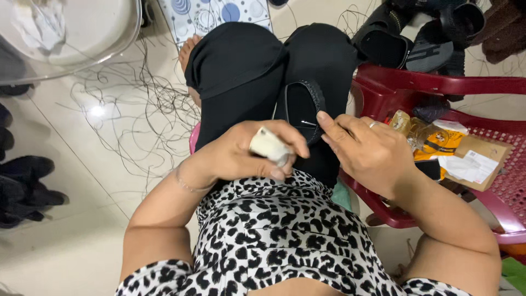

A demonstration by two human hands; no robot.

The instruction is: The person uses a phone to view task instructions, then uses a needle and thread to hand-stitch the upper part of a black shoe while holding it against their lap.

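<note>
The left hand point(241, 153) is curling its fingers point(293, 143) around a small white block point(269, 146). Just beside them, the right hand point(366, 151) is pinching its fingers point(327, 125) on a needle point(308, 123) stuck in a black shoe upper point(301, 107) lying on the lap. Beyond the right fingers is standing a red plastic chair point(438, 85) carrying packets.

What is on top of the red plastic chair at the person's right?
On the red plastic chair lie a brown cardboard packet, yellow wrapped packets and a dark piece. The right hand and forearm cover the seat's near part, so anything there is unseen.
</note>
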